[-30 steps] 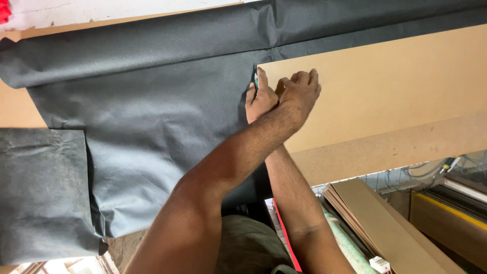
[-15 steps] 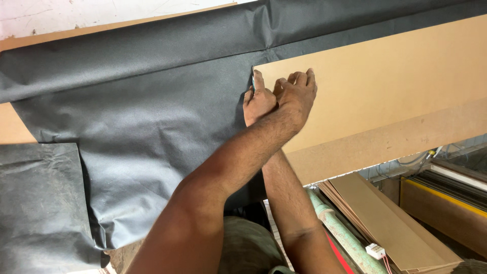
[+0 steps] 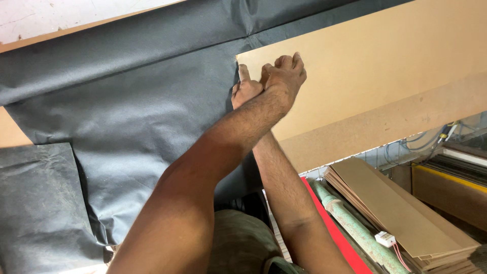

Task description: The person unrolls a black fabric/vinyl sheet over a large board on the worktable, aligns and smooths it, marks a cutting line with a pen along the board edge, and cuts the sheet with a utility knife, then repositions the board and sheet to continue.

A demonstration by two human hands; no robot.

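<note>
The board (image 3: 380,76) lies flat over the dark fabric (image 3: 132,116). At its left corner, the crossed left hand (image 3: 284,81) and right hand (image 3: 246,91) press, fingers curled, grasp unclear. Board looks stiff, light; fabric limp. Grip the board's edges.

A large sheet of dark grey fabric (image 3: 132,101) lies spread and creased across the left and centre of the frame. A flat tan board (image 3: 385,71) rests over its right part, reaching the upper right.
</note>
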